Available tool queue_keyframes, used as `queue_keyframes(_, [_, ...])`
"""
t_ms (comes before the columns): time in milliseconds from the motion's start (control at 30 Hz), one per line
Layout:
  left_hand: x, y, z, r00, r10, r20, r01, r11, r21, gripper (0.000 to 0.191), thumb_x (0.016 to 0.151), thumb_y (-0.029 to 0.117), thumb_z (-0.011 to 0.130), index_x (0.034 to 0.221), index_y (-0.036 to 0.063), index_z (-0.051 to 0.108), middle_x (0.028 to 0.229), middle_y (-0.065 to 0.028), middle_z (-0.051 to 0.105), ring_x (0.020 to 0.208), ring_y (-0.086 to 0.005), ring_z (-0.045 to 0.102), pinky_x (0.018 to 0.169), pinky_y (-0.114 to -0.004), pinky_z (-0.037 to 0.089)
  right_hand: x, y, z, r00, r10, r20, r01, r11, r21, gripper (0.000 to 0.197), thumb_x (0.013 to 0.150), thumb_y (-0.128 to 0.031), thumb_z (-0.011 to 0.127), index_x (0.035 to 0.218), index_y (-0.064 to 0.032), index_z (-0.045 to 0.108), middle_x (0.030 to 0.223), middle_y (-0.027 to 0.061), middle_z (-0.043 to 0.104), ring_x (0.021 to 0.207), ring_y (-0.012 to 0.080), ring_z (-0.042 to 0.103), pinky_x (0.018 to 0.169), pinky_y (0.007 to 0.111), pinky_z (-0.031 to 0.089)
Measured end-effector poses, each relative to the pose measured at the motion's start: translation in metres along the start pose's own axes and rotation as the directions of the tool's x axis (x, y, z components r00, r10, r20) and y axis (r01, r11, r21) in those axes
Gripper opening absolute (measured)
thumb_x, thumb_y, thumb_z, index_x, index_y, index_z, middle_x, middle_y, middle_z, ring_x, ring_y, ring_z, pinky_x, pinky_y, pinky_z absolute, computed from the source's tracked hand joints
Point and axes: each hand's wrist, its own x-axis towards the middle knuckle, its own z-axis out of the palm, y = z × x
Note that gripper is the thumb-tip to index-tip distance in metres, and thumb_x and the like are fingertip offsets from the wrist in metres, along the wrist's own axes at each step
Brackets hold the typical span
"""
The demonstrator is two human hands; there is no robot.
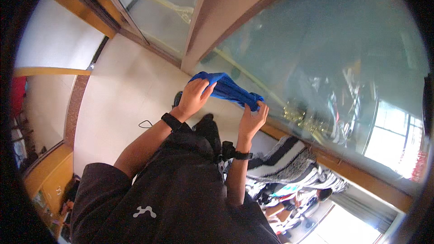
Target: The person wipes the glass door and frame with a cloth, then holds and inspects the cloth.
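A dark blue cloth [229,88], folded or bunched lengthwise, is stretched between my two hands in front of my body. My left hand [195,96] pinches its left end, thumb along the near side. At the other end, my right hand [252,120] grips a gathered corner between thumb and fingers. The fabric hangs above the floor, and its exact kind cannot be made out. Black bands sit on both wrists, the right one [232,152] carrying a boxy black device.
Pale floor [112,84] stretches left, with a thin dark loop [145,124] lying on it. Large glass panels [305,57] rise ahead and right. A black, grey and white striped fuzzy textile [288,159] hangs at right, near cluttered items [284,203]. Wooden furniture [52,173] borders the left.
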Motion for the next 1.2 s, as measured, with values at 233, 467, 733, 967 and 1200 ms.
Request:
queue_keyframes(233, [-0.029,-0.004,-0.011,0.931,-0.294,0.217,0.343,0.908,-0.240,0.028,0.089,0.019,0.067,0.072,0.0015,0.052,0.052,-0.0006,0.043,0.051,-0.0042,0.036,0.045,-0.025,0.032,-0.047,0.028,-0.015,0.978,0.146,0.151,-0.158,0.985,0.071,0.033,0.067,-0.003,0.075,0.092,0.0005,0.054,0.088,0.0139,0.056,0.078,0.0293,0.055,0.071,0.036,0.046])
queue_keyframes(467, [-0.046,0.008,-0.038,0.912,-0.258,0.320,0.337,0.915,-0.222,0.035,0.089,0.022,0.066,0.071,-0.0007,0.047,0.051,-0.0034,0.035,0.051,-0.0071,0.029,0.045,-0.027,0.029,-0.084,0.042,-0.037,0.993,0.115,0.035,-0.115,0.993,0.004,0.036,0.065,-0.008,0.079,0.089,-0.0012,0.052,0.086,0.0139,0.053,0.080,0.0336,0.053,0.071,0.039,0.045])
queue_keyframes(733, [-0.111,0.039,-0.070,0.866,-0.253,0.432,0.331,0.937,-0.115,0.036,0.088,0.019,0.067,0.067,0.0009,0.044,0.050,-0.0005,0.033,0.051,-0.0060,0.027,0.045,-0.026,0.027,-0.178,0.060,-0.059,0.939,0.275,0.206,-0.326,0.902,0.282,0.039,0.065,0.006,0.075,0.095,-0.0016,0.052,0.095,0.0125,0.053,0.089,0.0284,0.058,0.072,0.037,0.054])
queue_keyframes(967, [-0.150,0.049,-0.090,0.860,-0.170,0.481,0.213,0.976,-0.036,0.039,0.087,0.021,0.067,0.064,0.0009,0.043,0.048,-0.0033,0.038,0.047,-0.0081,0.029,0.044,-0.027,0.029,-0.254,0.075,-0.059,0.820,0.425,0.383,-0.572,0.589,0.570,0.038,0.064,0.009,0.073,0.090,-0.0018,0.048,0.087,0.0078,0.053,0.083,0.0156,0.055,0.071,0.030,0.050])
queue_keyframes(1200, [-0.143,0.037,-0.120,0.882,-0.098,0.460,0.153,0.985,-0.083,0.037,0.087,0.021,0.066,0.066,-0.0002,0.046,0.049,-0.0049,0.039,0.047,-0.0091,0.032,0.044,-0.027,0.031,-0.268,0.040,-0.062,0.881,0.373,0.292,-0.463,0.810,0.360,0.030,0.064,-0.002,0.078,0.080,0.0013,0.053,0.072,0.0143,0.056,0.065,0.0177,0.051,0.063,0.033,0.047])
